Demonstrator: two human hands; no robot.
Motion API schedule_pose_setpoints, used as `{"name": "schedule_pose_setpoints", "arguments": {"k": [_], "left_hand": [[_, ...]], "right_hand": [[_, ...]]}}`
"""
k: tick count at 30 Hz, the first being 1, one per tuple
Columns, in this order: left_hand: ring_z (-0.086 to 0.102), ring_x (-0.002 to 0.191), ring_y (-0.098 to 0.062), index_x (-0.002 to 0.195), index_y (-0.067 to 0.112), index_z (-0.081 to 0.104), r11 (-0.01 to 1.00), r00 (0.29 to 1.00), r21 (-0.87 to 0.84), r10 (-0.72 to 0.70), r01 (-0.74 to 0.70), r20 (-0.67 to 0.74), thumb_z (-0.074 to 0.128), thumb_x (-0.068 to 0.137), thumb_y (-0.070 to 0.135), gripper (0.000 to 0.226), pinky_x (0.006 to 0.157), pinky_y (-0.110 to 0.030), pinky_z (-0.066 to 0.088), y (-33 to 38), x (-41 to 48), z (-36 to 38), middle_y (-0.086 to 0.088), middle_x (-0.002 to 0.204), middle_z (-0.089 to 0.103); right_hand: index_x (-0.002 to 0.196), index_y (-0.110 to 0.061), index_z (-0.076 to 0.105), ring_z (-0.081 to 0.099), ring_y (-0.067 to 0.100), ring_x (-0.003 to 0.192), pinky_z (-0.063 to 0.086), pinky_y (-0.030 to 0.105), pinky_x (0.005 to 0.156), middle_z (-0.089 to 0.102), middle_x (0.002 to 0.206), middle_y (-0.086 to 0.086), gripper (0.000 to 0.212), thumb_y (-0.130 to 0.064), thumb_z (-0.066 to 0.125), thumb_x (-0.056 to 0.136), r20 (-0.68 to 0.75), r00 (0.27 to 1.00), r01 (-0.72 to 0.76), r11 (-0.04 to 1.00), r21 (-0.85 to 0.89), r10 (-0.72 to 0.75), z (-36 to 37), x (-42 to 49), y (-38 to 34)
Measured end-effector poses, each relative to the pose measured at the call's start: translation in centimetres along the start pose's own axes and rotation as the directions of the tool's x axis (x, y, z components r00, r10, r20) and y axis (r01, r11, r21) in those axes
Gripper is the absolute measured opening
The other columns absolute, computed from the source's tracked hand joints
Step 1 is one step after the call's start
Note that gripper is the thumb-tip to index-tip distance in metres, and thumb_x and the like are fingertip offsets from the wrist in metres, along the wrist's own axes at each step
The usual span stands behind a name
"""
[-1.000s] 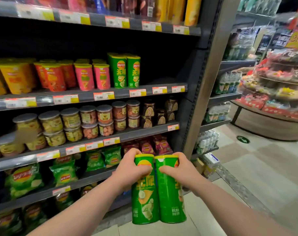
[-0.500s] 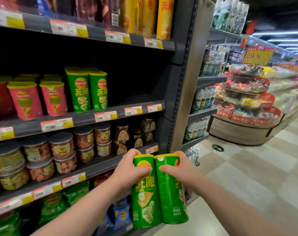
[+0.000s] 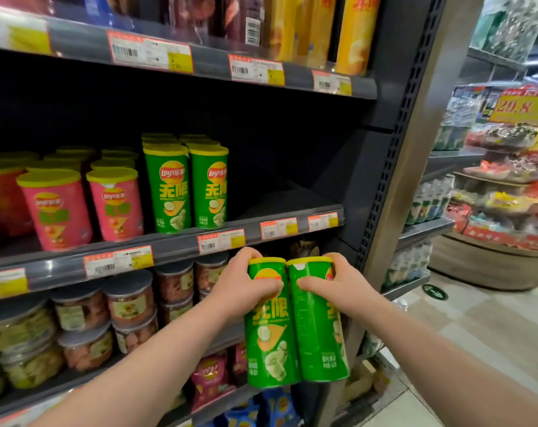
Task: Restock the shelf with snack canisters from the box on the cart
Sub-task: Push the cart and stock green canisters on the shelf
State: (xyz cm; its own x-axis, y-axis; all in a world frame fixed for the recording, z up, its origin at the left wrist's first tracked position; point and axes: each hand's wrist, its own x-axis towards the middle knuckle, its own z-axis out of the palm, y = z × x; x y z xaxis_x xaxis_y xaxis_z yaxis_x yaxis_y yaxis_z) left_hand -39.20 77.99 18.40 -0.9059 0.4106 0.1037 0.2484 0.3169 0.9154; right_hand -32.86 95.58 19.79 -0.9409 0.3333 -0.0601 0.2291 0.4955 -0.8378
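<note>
I hold two tall green snack canisters upright, side by side and touching. My left hand (image 3: 244, 286) grips the top of the left green canister (image 3: 271, 343); my right hand (image 3: 338, 286) grips the top of the right green canister (image 3: 320, 340). Both hang just below the middle shelf (image 3: 175, 245), under its front edge. On that shelf stand matching green canisters (image 3: 186, 189) in two rows, with pink canisters (image 3: 86, 208) to their left. The shelf to the right of the green rows is dark and bare. The box and cart are out of view.
Above, an upper shelf (image 3: 206, 61) carries yellow and dark canisters. Below, clear jars (image 3: 129, 309) fill a lower shelf, with snack bags underneath. The grey upright post (image 3: 409, 149) bounds the shelf on the right. Further right stand a round display stand (image 3: 508, 211) and open tiled floor.
The view has closed in on the shelf and shifted left to right. Both hands have carried the two green canisters up toward the middle shelf's front edge.
</note>
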Motion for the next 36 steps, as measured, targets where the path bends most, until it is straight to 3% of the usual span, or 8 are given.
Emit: {"name": "schedule_pose_setpoints", "arguments": {"k": [9,13,16,20,24,28,32,36], "left_hand": [[0.062,0.081,-0.017,0.091,0.029,0.046,0.999,0.990,-0.029,-0.045,0.041,-0.131,0.066,0.053,0.038,0.044,0.072,-0.033,0.052,-0.7,2.2,-3.0,-0.002,0.092,0.062],[0.058,0.077,-0.010,0.089,0.032,0.044,0.999,0.975,-0.004,-0.050,0.050,-0.215,0.064,0.052,0.039,0.042,0.057,-0.021,0.041,-0.5,3.5,-4.2,-0.001,0.096,0.058],[0.057,0.072,-0.009,0.087,0.030,0.046,0.999,0.962,-0.010,-0.054,0.054,-0.267,0.065,0.052,0.038,0.041,0.050,-0.014,0.039,0.0,4.4,-4.3,0.000,0.093,0.059],[0.060,0.079,-0.016,0.086,0.033,0.048,0.999,0.942,0.006,-0.044,0.049,-0.331,0.065,0.041,0.051,0.052,0.066,-0.028,0.048,0.2,5.1,-4.7,-0.002,0.096,0.060],[0.059,0.078,-0.022,0.084,0.037,0.049,0.999,0.910,0.004,-0.046,0.052,-0.412,0.067,0.044,0.048,0.046,0.076,-0.045,0.051,0.5,5.8,-5.4,-0.009,0.092,0.060],[0.061,0.082,-0.022,0.088,0.040,0.051,0.995,0.864,0.030,-0.065,0.092,-0.500,0.069,0.043,0.049,0.049,0.079,-0.047,0.052,0.3,6.4,-5.4,-0.004,0.093,0.061],[0.062,0.081,-0.020,0.087,0.042,0.051,0.992,0.830,0.031,-0.085,0.122,-0.551,0.068,0.042,0.049,0.049,0.076,-0.041,0.053,0.7,6.6,-5.1,-0.003,0.093,0.062],[0.062,0.078,-0.018,0.084,0.043,0.050,0.989,0.791,0.012,-0.110,0.146,-0.602,0.067,0.040,0.048,0.047,0.071,-0.036,0.053,0.9,6.5,-4.6,-0.003,0.092,0.062]], "right_hand": [[0.117,-0.023,0.044,0.061,0.010,0.085,0.049,0.025,0.067,0.060,0.098,-0.003,0.050,-0.035,0.073,0.078,-0.004,0.995,0.101,0.992,0.078,-0.101,-1.4,6.5,-4.1],[0.124,-0.023,0.041,0.061,0.015,0.092,0.054,0.038,0.081,0.059,0.103,-0.002,0.059,-0.039,0.073,0.077,-0.041,0.981,0.194,0.978,0.078,-0.191,-2.4,10.6,-7.0],[0.129,-0.021,0.039,0.059,0.020,0.099,0.051,0.039,0.086,0.057,0.111,0.002,0.064,-0.039,0.072,0.077,-0.058,0.963,0.268,0.960,0.078,-0.264,-3.0,13.9,-9.0],[0.129,-0.019,0.040,0.054,0.019,0.097,0.043,0.031,0.080,0.055,0.110,0.002,0.064,-0.037,0.073,0.077,-0.089,0.937,0.348,0.926,0.146,-0.338,-2.8,18.2,-11.4],[0.133,-0.014,0.038,0.051,0.015,0.095,0.040,0.025,0.079,0.053,0.110,0.002,0.072,-0.028,0.077,0.075,-0.137,0.892,0.450,0.876,0.173,-0.431,-1.1,22.2,-13.4],[0.142,-0.017,0.028,0.053,0.025,0.115,0.046,0.037,0.097,0.050,0.131,0.009,0.091,-0.030,0.082,0.070,-0.050,0.892,0.450,0.875,0.177,-0.449,1.4,25.8,-13.5],[0.143,-0.019,0.027,0.051,0.026,0.121,0.044,0.037,0.100,0.049,0.136,0.009,0.094,-0.031,0.083,0.068,0.035,0.867,0.483,0.855,0.189,-0.497,3.4,27.9,-13.1],[0.144,-0.015,0.020,0.047,0.024,0.125,0.041,0.036,0.101,0.047,0.137,0.009,0.094,-0.019,0.081,0.072,0.341,0.818,0.455,0.884,0.110,-0.463,4.2,29.1,-11.8]]}}
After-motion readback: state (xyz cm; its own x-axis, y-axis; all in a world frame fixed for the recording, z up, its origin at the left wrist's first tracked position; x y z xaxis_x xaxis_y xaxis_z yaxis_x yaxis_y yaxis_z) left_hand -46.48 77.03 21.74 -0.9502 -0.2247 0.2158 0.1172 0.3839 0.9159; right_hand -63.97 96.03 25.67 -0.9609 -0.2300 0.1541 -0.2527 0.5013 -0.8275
